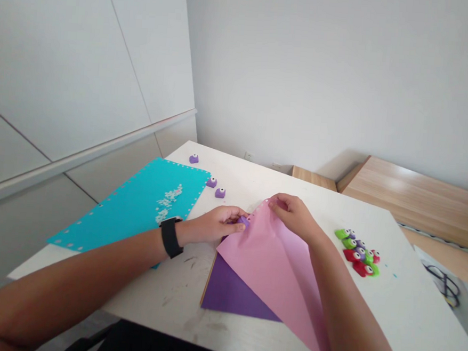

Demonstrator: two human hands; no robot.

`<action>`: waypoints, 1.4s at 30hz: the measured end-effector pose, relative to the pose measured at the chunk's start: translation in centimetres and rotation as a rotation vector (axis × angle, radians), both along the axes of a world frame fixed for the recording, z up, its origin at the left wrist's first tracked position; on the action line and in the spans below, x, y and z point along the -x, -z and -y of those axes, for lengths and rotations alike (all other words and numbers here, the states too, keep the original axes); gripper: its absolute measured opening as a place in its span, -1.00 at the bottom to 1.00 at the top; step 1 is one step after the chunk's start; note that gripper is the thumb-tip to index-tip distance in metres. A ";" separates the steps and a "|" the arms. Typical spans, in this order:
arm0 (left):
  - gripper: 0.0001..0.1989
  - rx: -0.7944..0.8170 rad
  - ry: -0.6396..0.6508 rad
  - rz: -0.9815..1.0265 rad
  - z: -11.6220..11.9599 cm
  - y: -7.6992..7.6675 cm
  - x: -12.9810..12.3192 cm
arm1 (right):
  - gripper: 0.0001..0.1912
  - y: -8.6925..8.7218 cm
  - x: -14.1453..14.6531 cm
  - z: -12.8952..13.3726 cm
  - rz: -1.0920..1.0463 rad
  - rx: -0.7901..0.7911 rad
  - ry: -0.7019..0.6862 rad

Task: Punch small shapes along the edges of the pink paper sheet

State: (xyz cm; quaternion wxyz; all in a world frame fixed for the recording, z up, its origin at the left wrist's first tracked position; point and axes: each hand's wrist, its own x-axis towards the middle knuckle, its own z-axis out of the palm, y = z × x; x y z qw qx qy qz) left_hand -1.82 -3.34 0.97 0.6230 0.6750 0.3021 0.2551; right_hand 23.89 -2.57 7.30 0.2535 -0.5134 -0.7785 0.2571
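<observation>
A pink sheet [268,263] is raised and bent between my hands, with small holes along its top edge. My left hand [226,221], with a black watch on the wrist, is closed on a purple craft punch [243,222] at the sheet's left edge. Thumb and fingers of my right hand [291,212] pinch the sheet's top corner. Under the pink sheet lies a purple sheet [234,293]. At the left is a turquoise sheet [123,205] with holes along its edges and small white cutouts [168,200] on it.
Three purple punches [220,192] stand beyond my left hand. Several green, red and purple punches [359,252] are grouped at the right of the white table [186,284]. Black-handled scissors [445,284] lie at the far right, near a wooden surface [424,199].
</observation>
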 end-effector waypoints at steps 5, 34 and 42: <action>-0.57 -0.051 -0.047 -0.020 0.0 0.7 -0.1 | -0.77 0.2 0.0 -0.1 0.029 -0.026 -0.002; -0.62 -0.333 -0.410 -0.357 -3.2 0.1 3.1 | -0.79 1.6 -1.0 -0.5 0.095 0.064 -0.135; -0.75 -0.800 -0.471 -0.637 -3.3 -1.5 4.2 | -0.84 2.2 -0.6 -0.5 0.103 0.057 -0.115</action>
